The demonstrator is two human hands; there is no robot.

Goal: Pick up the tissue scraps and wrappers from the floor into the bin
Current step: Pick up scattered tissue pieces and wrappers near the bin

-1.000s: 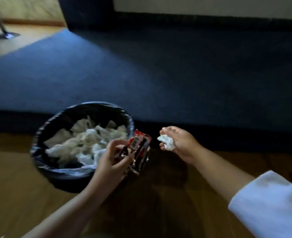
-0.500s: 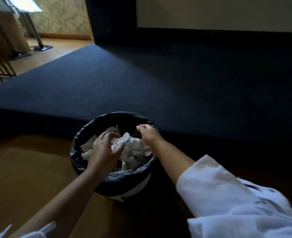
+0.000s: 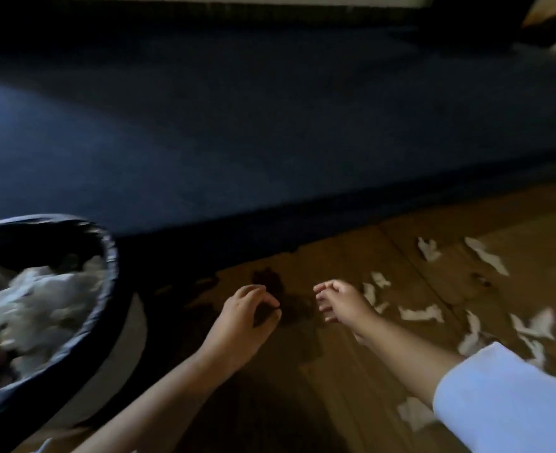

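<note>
On the wooden floor (image 3: 352,371) right of the hands, white tissue scraps (image 3: 420,313) lie scattered, mostly thin strips pointing every which way. Bin (image 3: 106,289) sits far left, black liner, stuffed with tissue. Dark blue carpet (image 3: 270,125) runs behind, room's pretty dim. Left hand (image 3: 242,317) hovers palm-down, grip loosely curled and empty; right hand (image 3: 343,304) likewise, fingers slightly spread, holding nothing.
</note>
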